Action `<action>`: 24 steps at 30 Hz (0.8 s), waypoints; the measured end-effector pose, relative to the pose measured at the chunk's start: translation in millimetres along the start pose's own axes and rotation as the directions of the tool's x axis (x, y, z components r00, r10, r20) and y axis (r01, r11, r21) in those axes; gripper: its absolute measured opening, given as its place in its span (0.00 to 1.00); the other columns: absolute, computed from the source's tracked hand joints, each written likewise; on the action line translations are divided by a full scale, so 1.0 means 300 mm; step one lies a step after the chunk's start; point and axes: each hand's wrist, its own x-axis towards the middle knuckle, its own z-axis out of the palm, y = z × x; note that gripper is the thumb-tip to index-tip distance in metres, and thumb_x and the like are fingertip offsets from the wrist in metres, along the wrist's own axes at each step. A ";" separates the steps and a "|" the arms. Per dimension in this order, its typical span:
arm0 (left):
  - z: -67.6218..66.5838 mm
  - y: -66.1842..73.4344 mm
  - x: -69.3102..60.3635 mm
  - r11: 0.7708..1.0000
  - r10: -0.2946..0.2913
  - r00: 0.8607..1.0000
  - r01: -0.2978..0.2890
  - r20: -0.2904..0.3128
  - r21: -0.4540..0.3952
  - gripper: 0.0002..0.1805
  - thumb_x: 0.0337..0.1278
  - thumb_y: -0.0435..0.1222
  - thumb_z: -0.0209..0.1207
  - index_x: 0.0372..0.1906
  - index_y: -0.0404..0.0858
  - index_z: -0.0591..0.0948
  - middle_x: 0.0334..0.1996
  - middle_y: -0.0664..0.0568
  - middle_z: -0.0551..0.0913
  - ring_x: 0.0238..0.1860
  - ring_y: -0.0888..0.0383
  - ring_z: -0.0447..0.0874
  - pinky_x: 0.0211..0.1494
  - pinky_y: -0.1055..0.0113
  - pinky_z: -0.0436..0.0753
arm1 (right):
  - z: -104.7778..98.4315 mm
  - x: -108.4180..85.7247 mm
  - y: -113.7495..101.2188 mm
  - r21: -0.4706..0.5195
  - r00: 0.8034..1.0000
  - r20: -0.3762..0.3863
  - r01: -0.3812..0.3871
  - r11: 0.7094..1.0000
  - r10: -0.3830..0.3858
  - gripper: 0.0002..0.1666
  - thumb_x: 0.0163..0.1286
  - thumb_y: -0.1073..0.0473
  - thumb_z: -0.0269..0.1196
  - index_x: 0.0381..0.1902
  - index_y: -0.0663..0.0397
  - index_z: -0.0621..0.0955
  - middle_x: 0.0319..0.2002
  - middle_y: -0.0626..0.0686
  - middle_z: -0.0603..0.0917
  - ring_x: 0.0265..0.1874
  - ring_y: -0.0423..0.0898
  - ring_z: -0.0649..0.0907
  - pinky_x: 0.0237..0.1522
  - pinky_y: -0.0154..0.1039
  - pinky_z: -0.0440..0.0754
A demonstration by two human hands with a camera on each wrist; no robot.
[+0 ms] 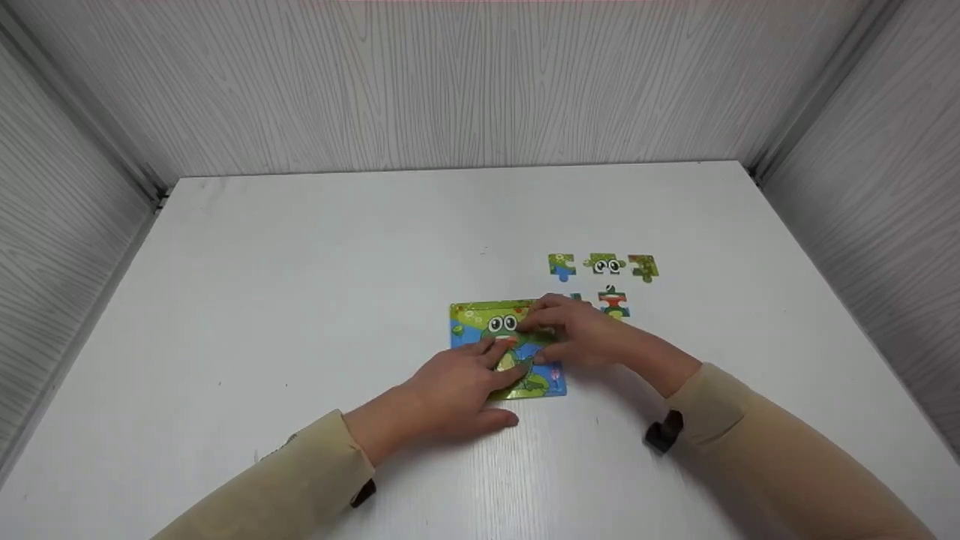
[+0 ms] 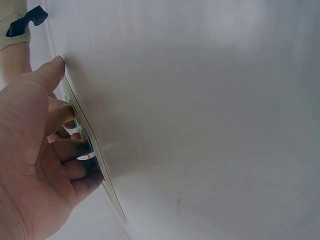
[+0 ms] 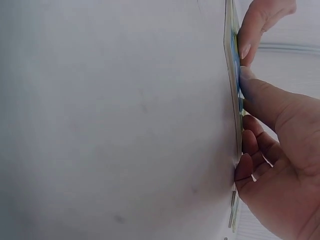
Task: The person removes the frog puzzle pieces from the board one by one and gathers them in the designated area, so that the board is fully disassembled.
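**Frog puzzle (image 1: 489, 313) partly covered; one hold unconfirmed**

Nearest, the left sleeve (image 1: 277, 480) and right sleeve (image 1: 795, 457) are cut off by the lower frame edge. A dark fitting shows at each cuff, the right one (image 1: 664, 432) more fully; its nature cannot be made out.

The left hand (image 1: 459, 382) lies with fingers apart, tips on the puzzle, thumb off its near edge. It hides much of the frog's body and the puzzle's left side. The left wrist view gives the puzzle only edge-on.

The right hand (image 1: 581, 330) is bent over the puzzle's right side, thumb and fingertips on or just above it. Whether a piece is pinched there cannot be told; the right wrist view is also edge-on.

The puzzle lies flat on the white table (image 1: 315, 292), right of its middle.

Beyond the right hand, one loose piece (image 1: 576, 297) is mostly hidden. Beside it lies a red-mouthed piece (image 1: 613, 302). Farther back, in a row: a green-and-blue piece (image 1: 561, 264), an eyes piece (image 1: 604, 264) and a green piece (image 1: 643, 266).
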 end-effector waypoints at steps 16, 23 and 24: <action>0.000 0.000 0.003 0.999 -0.022 1.000 0.022 0.015 -0.023 0.39 0.75 0.64 0.54 0.83 0.54 0.67 0.84 0.44 0.55 0.83 0.41 0.56 0.77 0.48 0.69 | 0.000 -0.002 -0.010 -0.008 1.000 0.003 -0.002 1.000 0.002 0.25 0.71 0.52 0.74 0.65 0.40 0.86 0.62 0.45 0.78 0.63 0.48 0.75 0.69 0.53 0.74; 0.003 -0.005 0.004 0.998 -0.030 0.999 0.031 0.018 -0.061 0.38 0.74 0.63 0.55 0.82 0.54 0.68 0.84 0.41 0.56 0.83 0.42 0.54 0.79 0.49 0.66 | 0.005 -0.001 -0.007 -0.003 1.000 -0.006 -0.019 1.000 0.019 0.25 0.69 0.53 0.76 0.64 0.38 0.87 0.61 0.44 0.78 0.62 0.47 0.76 0.67 0.51 0.75; 0.004 -0.005 0.005 0.998 -0.028 0.999 0.029 0.017 -0.060 0.38 0.74 0.63 0.55 0.82 0.54 0.68 0.84 0.41 0.55 0.83 0.42 0.54 0.80 0.49 0.66 | 0.006 -0.001 -0.005 0.000 1.000 -0.007 -0.016 1.000 0.016 0.25 0.69 0.54 0.76 0.63 0.39 0.87 0.61 0.45 0.78 0.62 0.47 0.76 0.67 0.51 0.75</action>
